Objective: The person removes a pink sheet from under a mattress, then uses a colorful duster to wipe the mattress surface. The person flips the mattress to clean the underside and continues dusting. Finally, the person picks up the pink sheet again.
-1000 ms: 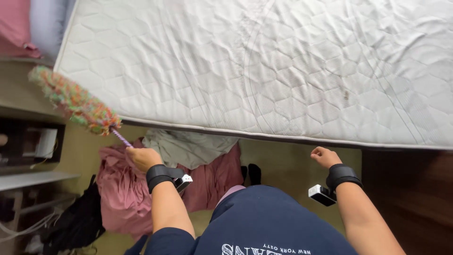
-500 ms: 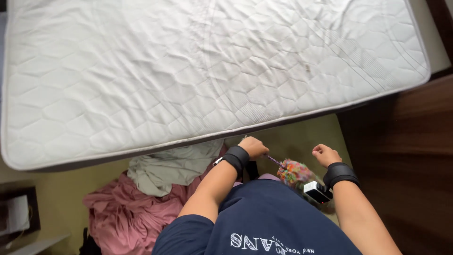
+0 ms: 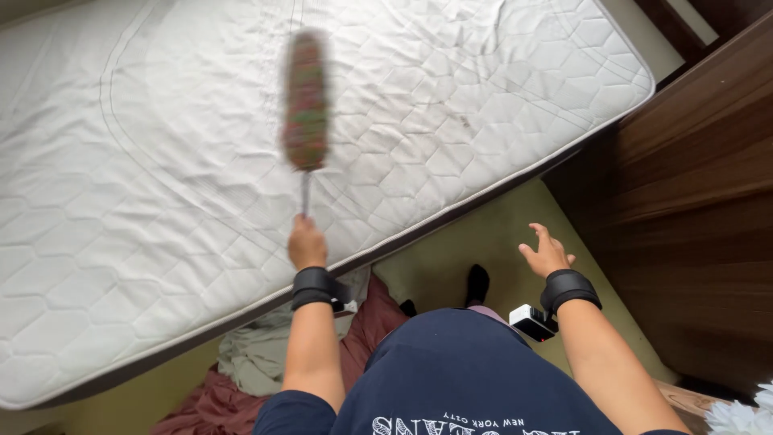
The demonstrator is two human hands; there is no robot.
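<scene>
Dusting under way: left hand [image 3: 307, 244] clamped on duster [image 3: 305, 101] handle, head blurred above mattress [image 3: 145, 209] middle. Right hand [image 3: 547, 254] empty, fingers spread, off near edge. Dark marks near far corner remain.

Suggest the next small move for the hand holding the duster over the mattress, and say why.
Probably bring the duster down and sweep it along the bare white mattress. The left hand grips its handle with the fluffy head raised and blurred above the quilted surface, and the right hand hangs open and empty over the floor.
</scene>
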